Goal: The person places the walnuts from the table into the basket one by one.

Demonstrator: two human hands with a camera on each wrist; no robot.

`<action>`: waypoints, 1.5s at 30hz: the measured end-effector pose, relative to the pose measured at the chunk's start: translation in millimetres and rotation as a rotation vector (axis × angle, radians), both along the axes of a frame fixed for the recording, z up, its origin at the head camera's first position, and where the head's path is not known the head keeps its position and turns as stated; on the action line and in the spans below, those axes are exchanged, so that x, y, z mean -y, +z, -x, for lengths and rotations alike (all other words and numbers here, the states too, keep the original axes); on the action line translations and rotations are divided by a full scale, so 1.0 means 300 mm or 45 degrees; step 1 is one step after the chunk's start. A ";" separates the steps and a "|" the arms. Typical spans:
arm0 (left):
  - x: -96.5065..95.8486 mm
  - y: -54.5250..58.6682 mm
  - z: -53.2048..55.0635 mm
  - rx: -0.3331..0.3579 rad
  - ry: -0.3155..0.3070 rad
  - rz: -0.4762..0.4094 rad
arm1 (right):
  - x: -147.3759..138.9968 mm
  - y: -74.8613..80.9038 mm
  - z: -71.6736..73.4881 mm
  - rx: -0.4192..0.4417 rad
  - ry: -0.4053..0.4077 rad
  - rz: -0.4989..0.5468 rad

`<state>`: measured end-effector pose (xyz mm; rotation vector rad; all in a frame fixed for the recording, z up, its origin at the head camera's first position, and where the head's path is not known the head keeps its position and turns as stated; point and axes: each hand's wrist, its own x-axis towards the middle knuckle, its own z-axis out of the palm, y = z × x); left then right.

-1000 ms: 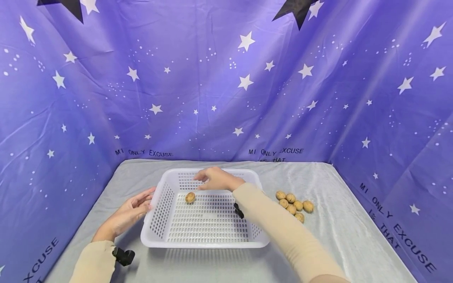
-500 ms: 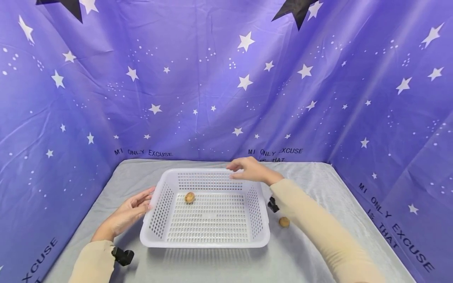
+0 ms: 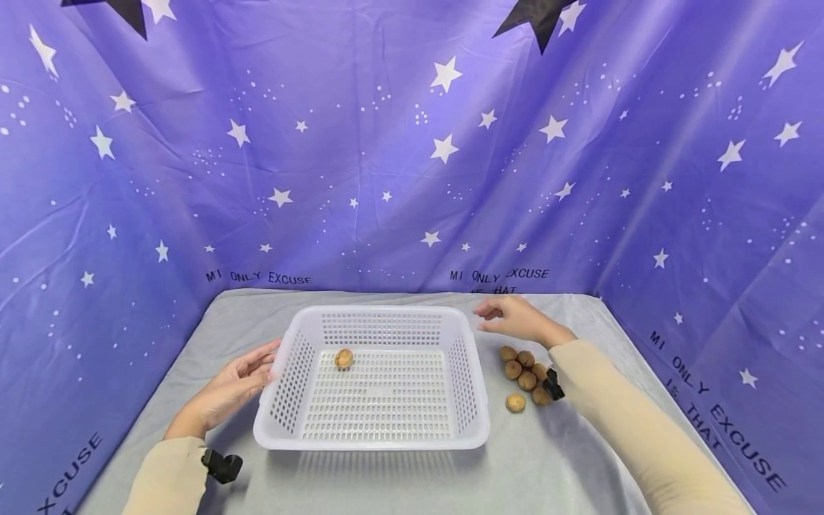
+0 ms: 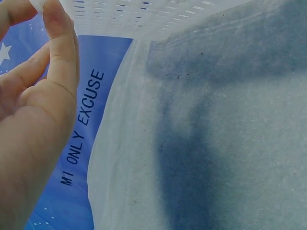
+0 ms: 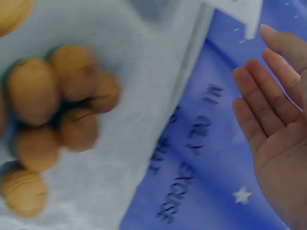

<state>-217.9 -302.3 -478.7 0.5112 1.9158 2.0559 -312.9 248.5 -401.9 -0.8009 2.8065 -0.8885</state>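
Observation:
A white plastic basket with slotted walls and floor stands on the cloth-covered table. One walnut lies inside it, towards the back left. My left hand holds the basket's left rim; in the left wrist view, a bit of white rim shows between thumb and forefinger of that hand. Past the basket's right side, my right hand hovers with relaxed fingers and nothing in them. Below and nearer than it, several walnuts sit in a cluster, partly behind the wrist camera. The right wrist view shows the right palm empty.
A single walnut lies slightly apart, at the near side of the cluster. Grey cloth covers the table. Purple star-printed curtains hang along its back and both sides.
My right hand has moved right, from over the basket to beyond its right side, passing above the walnuts. The left hand and the walnut in the basket stay where they were.

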 end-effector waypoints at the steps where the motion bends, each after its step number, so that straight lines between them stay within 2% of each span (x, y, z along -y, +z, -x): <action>1: -0.001 0.001 0.000 0.000 0.000 0.004 | -0.015 -0.014 -0.004 -0.002 0.001 -0.008; 6: -0.003 0.004 0.001 0.018 0.004 0.010 | -0.089 -0.097 -0.027 0.004 -0.027 -0.072; 13: -0.003 -0.008 0.003 0.020 -0.032 -0.026 | -0.165 -0.198 -0.056 0.273 -0.217 0.052; 18: -0.005 -0.009 -0.001 0.023 -0.039 -0.033 | -0.193 -0.232 -0.069 0.315 -0.240 0.093; 22: -0.007 -0.006 -0.002 0.030 -0.039 -0.041 | -0.196 -0.233 -0.073 0.346 -0.244 0.112; 29: -0.010 -0.005 0.000 0.041 0.002 -0.024 | -0.193 -0.232 -0.063 0.320 -0.216 0.068; 36: -0.008 0.001 -0.002 0.044 0.021 -0.004 | -0.187 -0.203 -0.062 0.406 -0.282 0.212; 42: -0.005 0.000 -0.001 0.029 0.015 -0.008 | -0.174 -0.146 -0.051 0.147 -0.180 0.062; 45: -0.002 -0.001 -0.002 0.028 0.013 -0.004 | -0.163 -0.110 -0.044 0.067 -0.149 0.054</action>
